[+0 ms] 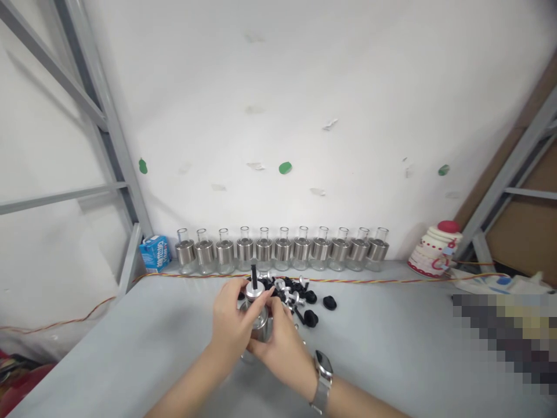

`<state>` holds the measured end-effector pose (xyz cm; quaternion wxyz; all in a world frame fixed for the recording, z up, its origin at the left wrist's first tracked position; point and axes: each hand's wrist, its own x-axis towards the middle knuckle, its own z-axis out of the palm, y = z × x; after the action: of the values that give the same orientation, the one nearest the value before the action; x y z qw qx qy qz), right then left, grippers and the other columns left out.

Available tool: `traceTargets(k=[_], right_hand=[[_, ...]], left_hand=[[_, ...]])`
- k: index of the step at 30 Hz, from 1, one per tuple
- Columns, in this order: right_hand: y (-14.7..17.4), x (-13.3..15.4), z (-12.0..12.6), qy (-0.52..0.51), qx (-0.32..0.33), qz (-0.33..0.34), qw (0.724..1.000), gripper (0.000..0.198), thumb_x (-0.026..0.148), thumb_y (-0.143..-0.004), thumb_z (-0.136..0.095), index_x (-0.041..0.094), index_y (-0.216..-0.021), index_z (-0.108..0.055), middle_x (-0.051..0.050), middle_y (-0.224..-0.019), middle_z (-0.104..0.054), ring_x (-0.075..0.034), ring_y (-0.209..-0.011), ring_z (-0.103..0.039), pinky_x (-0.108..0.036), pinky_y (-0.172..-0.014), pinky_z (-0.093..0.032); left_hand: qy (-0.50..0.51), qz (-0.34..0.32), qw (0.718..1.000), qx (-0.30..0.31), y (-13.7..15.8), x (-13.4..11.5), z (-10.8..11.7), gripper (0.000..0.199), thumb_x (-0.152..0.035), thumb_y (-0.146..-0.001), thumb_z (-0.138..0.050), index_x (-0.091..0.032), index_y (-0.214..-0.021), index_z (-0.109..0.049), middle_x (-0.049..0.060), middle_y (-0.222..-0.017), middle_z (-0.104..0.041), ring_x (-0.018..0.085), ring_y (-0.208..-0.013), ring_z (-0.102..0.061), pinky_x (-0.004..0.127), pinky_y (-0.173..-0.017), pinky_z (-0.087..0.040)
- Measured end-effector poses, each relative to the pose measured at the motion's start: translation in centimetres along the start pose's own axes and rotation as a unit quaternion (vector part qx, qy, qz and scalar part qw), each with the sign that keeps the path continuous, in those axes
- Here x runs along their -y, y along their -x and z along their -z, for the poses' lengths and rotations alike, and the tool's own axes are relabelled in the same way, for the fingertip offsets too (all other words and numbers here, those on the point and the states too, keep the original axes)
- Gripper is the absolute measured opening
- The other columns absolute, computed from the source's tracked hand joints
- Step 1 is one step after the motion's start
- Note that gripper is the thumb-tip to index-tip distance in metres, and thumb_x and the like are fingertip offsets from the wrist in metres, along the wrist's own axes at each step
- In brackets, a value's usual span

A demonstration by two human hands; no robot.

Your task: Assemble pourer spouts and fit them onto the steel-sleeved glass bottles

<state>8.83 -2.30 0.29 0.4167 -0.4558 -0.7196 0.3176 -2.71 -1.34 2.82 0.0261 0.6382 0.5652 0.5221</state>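
Close in front of me is a glass bottle (260, 325) with a metal sleeve, partly hidden by my hands. A silver pourer stopper (255, 289) with an upright black spout sits at its mouth. My left hand (230, 316) is closed around the stopper and neck, thumb and fingers on either side. Wrapped round the bottle's body from the right is my right hand (281, 337), which has a watch (322, 368) at its wrist. Just behind the hands lies a heap of loose silver and black stopper parts (287, 287); some black caps (311, 318) lie to its right.
Along the wall stands a row of several sleeved glass bottles (284, 248). A blue carton (155, 253) is at the left end, a white and red cake-shaped jar (436, 249) at the right. A twisted cable (369, 281) crosses the grey table (152, 342). The lower right corner is pixelated.
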Motion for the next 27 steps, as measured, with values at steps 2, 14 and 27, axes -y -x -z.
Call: traceTargets(k=[2, 14, 27], right_hand=[[0.0, 0.0, 0.0, -0.004, 0.001, -0.003, 1.0, 0.045, 0.033, -0.06, -0.068, 0.021, -0.097, -0.046, -0.003, -0.098, -0.055, -0.022, -0.093, -0.047, -0.03, -0.077, -0.038], [-1.1, -0.8, 1.2, -0.082, 0.055, 0.014, 0.995, 0.054, 0.027, -0.056, -0.072, 0.021, -0.102, -0.044, -0.004, -0.1, -0.055, -0.021, -0.093, -0.05, -0.032, -0.078, -0.04], [-1.8, -1.4, 2.4, -0.211, 0.143, 0.049, 0.966, 0.062, 0.017, -0.06, -0.07, 0.021, -0.114, -0.04, -0.005, -0.11, -0.052, -0.02, -0.104, -0.048, -0.034, -0.089, -0.037]], left_hand=[[-0.013, -0.025, 1.0, 0.003, -0.1, 0.0, 0.1, 0.022, -0.04, -0.073, -0.055, -0.019, -0.074, -0.051, -0.001, -0.066, -0.053, 0.014, -0.062, -0.05, 0.025, -0.061, -0.039], [0.305, 0.117, 0.926, 0.19, -0.8, -1.0, 0.4, 0.031, -0.037, -0.074, -0.054, -0.019, -0.099, -0.055, 0.003, -0.087, -0.062, 0.017, -0.081, -0.056, 0.026, -0.073, -0.042], [0.458, 0.159, 0.824, 0.293, -1.9, -0.7, 0.9, 0.042, -0.038, -0.071, -0.058, -0.018, -0.108, -0.055, 0.008, -0.092, -0.064, 0.021, -0.085, -0.059, 0.03, -0.073, -0.046]])
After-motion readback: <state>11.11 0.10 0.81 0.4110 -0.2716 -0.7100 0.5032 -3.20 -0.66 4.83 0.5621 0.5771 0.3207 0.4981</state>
